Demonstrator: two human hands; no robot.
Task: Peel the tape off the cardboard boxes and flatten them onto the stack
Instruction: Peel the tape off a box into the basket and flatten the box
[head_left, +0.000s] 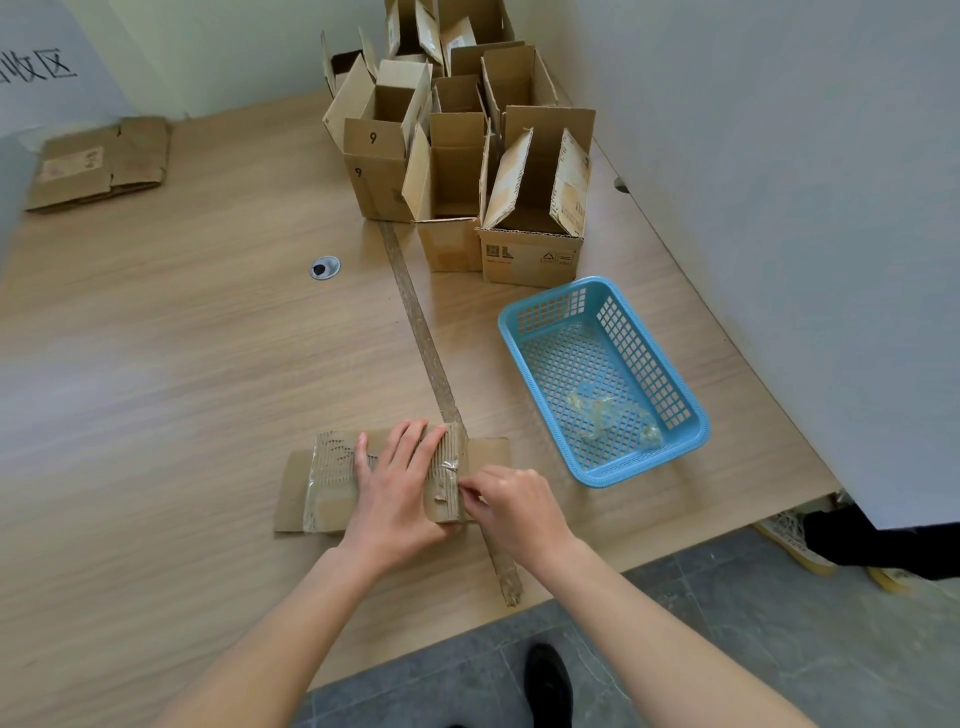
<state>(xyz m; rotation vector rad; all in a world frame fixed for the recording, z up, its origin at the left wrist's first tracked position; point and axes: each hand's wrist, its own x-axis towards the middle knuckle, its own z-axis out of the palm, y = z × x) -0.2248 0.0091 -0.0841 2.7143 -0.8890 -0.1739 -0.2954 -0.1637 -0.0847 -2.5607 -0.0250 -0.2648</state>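
**Head view: tape peel under way on a flattened box**

Head view shows a flattened cardboard box (395, 480) lying on the wooden table (182, 364) directly under both hands. The left hand (397, 486) lies flat on it, fingers straight and spread, pressing the cardboard down and gripping nothing. The right hand (511, 501), just right of the left, has thumb and forefinger pinched on a strip of clear tape (449, 467) at the box's torn, ribbed face.

Judgement on the step: the peel should run low and slow along the strip, with the left palm kept close to the lift point so the board does not rise. The liner is already torn here; a sharp pull would likely strip more paper or snap the tape. A second band of tape (314, 491) beyond the left hand's thumb side looks not yet removed.

Surroundings: a blue plastic basket (675, 384) sits past the right hand, holding crumpled clear tape (613, 415). Open upright boxes (457, 156) stand far ahead of the fingers. The stack of flattened boxes (101, 163) lies well off beyond the left hand. A long taped seam (426, 343) in the tabletop passes under the work; I judge it no obstacle.
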